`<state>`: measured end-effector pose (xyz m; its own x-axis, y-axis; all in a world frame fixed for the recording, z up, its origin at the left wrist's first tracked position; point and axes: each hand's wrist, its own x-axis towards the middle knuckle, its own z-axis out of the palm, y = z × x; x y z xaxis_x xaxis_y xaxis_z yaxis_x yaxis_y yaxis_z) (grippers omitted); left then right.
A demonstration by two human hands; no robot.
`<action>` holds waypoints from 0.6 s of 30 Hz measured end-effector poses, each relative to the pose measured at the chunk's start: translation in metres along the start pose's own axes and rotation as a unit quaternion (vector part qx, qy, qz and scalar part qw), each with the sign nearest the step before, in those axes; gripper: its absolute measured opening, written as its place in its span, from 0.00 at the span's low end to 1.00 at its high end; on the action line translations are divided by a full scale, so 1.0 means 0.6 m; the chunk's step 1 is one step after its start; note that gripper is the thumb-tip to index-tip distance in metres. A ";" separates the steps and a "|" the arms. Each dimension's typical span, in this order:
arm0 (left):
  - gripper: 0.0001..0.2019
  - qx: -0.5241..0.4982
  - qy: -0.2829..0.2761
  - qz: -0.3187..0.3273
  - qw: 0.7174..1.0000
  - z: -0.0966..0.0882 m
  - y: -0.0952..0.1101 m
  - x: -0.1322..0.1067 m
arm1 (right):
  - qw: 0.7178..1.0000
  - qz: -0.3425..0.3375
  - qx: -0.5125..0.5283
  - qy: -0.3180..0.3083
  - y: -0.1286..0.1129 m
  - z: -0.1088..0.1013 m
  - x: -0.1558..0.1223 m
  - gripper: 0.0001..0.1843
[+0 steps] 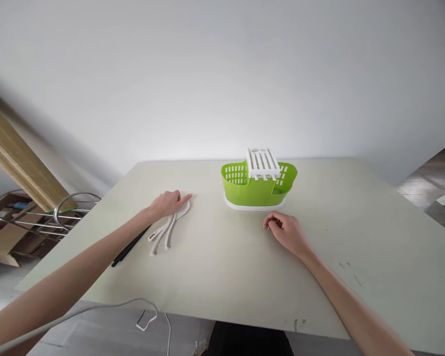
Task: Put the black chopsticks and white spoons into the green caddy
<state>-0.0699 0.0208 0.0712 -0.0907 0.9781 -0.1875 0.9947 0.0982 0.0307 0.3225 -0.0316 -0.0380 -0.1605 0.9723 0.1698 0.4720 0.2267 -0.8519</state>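
Note:
My left hand (pixel 166 203) rests over the heads of several white spoons (pixel 169 231) lying on the table, its thumb stretched out to the right. Its other fingers are partly hidden behind the hand. Black chopsticks (pixel 129 248) lie beside the spoons, their far ends under my left wrist. At the centre stands a green utensil basket (pixel 255 194) with slotted sides, a white base and a white slotted rack (pixel 262 162) across its top. My right hand (pixel 287 231) lies on the table just in front of the basket, fingers curled, with nothing visible in them.
The pale table (pixel 215 267) meets a white wall at the back. Left of it are a metal rack (pixel 59 217), a cardboard box (pixel 7 237) and a long tan board (pixel 18 148). A white cable (pixel 96 307) runs past the table's front edge.

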 end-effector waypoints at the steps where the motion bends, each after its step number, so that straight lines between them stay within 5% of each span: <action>1: 0.34 0.001 0.007 -0.001 1.000 -0.002 0.000 -0.001 | 1.000 0.000 0.000 0.000 -0.001 0.000 0.000 0.12; 11: 0.35 0.015 0.101 -0.048 0.994 -0.051 0.010 -0.002 | 1.000 0.003 0.000 0.004 -0.001 0.000 0.000 0.12; 18: 0.26 -0.057 0.183 0.029 0.981 -0.087 0.054 -0.004 | 1.000 -0.008 -0.001 0.004 -0.005 0.001 0.001 0.12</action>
<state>-0.0398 0.0314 0.1237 -0.0657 0.9810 0.1828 0.9886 0.0392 0.1451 0.3204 -0.0315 -0.0358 -0.1618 0.9689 0.1872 0.4718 0.2425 -0.8477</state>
